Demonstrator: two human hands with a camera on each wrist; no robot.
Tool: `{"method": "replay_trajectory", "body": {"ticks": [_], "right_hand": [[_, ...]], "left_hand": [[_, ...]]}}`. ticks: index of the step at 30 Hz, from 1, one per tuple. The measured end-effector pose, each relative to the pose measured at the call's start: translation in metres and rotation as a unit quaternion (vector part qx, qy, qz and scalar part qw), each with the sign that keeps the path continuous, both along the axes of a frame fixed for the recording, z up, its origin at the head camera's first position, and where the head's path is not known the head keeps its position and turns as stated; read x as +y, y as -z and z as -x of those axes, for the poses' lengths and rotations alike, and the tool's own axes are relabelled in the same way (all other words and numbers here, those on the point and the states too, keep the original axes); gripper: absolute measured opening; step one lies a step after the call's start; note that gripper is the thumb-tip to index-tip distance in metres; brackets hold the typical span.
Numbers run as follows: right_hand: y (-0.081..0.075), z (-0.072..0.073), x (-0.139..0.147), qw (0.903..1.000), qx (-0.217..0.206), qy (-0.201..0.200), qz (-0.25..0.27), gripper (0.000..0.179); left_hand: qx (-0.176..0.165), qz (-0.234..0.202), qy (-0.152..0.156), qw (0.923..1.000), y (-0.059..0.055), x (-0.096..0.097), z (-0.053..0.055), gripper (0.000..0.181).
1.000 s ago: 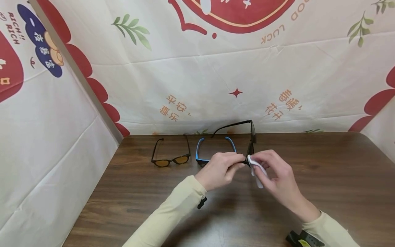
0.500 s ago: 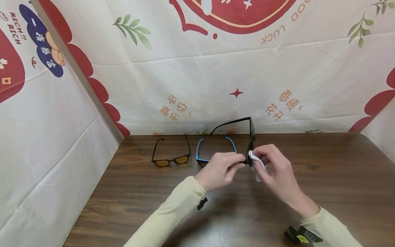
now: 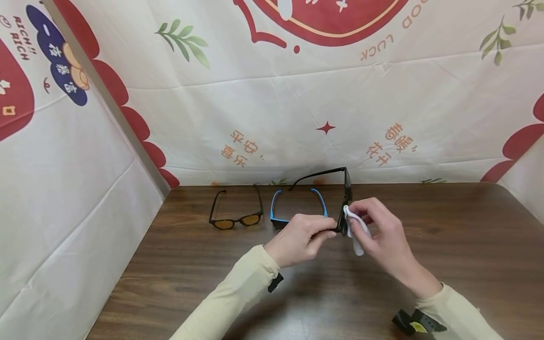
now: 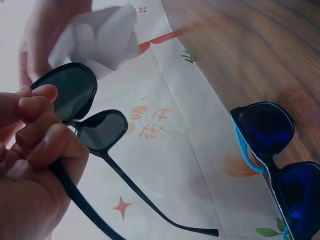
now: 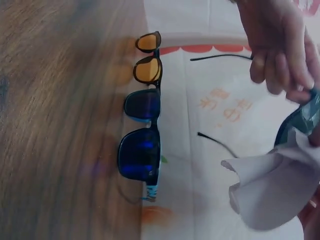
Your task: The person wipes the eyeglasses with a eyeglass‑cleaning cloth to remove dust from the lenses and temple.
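My left hand (image 3: 299, 240) grips a pair of black sunglasses (image 4: 102, 131) by one temple, close to the hinge. The dark lenses face right in the head view, and the other temple reaches back to the left. A white cloth (image 3: 356, 230) is pinched between the thumb and fingers of my right hand (image 3: 384, 238). It lies against the near lens, seen from the head. In the right wrist view the cloth (image 5: 275, 185) covers part of that lens and hangs loosely; the right fingers are mostly hidden there.
Blue-and-black sunglasses (image 4: 265, 130) with dark blue lenses rest on the brown wooden table (image 3: 459, 245), behind my left hand. Left of them stand dark-framed glasses (image 3: 235, 222) with amber lenses. A white printed sheet (image 3: 289, 108) hangs along the table's back edge.
The sunglasses rise slightly, then dip back down in my left hand. My right hand and the cloth have shifted a little up along the lens.
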State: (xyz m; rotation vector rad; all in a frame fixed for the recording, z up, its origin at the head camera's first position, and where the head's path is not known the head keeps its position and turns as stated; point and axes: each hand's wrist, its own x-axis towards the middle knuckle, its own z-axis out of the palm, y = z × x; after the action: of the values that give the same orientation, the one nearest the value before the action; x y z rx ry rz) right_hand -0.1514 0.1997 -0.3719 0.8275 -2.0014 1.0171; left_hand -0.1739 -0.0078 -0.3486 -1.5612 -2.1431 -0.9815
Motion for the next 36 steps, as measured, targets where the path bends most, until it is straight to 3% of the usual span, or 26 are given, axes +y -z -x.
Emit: {"method": "replay_trajectory", "body": {"ticks": [3, 6, 9, 11, 14, 17, 25, 36], "right_hand": [[0.002, -0.001, -0.003, 0.9982, 0.030, -0.044, -0.027, 0.031], [0.006, 0.000, 0.000, 0.9967, 0.035, -0.056, -0.046, 0.031], [0.009, 0.002, 0.008, 0.9989, 0.004, -0.017, -0.042, 0.012], [0.009, 0.005, 0.015, 0.9987, -0.031, 0.030, -0.026, 0.011], [0.007, 0.009, 0.023, 0.9897, -0.103, 0.099, 0.005, 0.021], [0.003, 0.016, 0.026, 0.9769, -0.165, 0.133, 0.025, 0.016], [0.004, 0.029, 0.022, 0.9559, -0.253, 0.140, 0.054, 0.020], [0.006, 0.026, 0.019, 0.9570, -0.255, 0.127, 0.053, 0.019]], "left_hand": [[-0.009, -0.006, -0.012, 0.9999, 0.001, -0.003, 0.001, 0.007], [-0.021, -0.014, -0.019, 0.9995, 0.002, -0.008, 0.001, 0.007], [-0.038, -0.022, -0.018, 0.9989, 0.002, -0.012, 0.000, 0.007], [-0.056, -0.026, -0.012, 0.9980, 0.002, -0.014, -0.001, 0.006], [-0.079, -0.027, -0.009, 0.9965, 0.002, -0.014, -0.004, 0.006], [-0.094, -0.028, -0.010, 0.9951, 0.002, -0.014, -0.008, 0.007], [-0.080, -0.031, -0.012, 0.9962, 0.003, -0.011, -0.011, 0.011], [-0.102, -0.078, -0.027, 0.9914, 0.006, -0.013, -0.011, 0.014]]}}
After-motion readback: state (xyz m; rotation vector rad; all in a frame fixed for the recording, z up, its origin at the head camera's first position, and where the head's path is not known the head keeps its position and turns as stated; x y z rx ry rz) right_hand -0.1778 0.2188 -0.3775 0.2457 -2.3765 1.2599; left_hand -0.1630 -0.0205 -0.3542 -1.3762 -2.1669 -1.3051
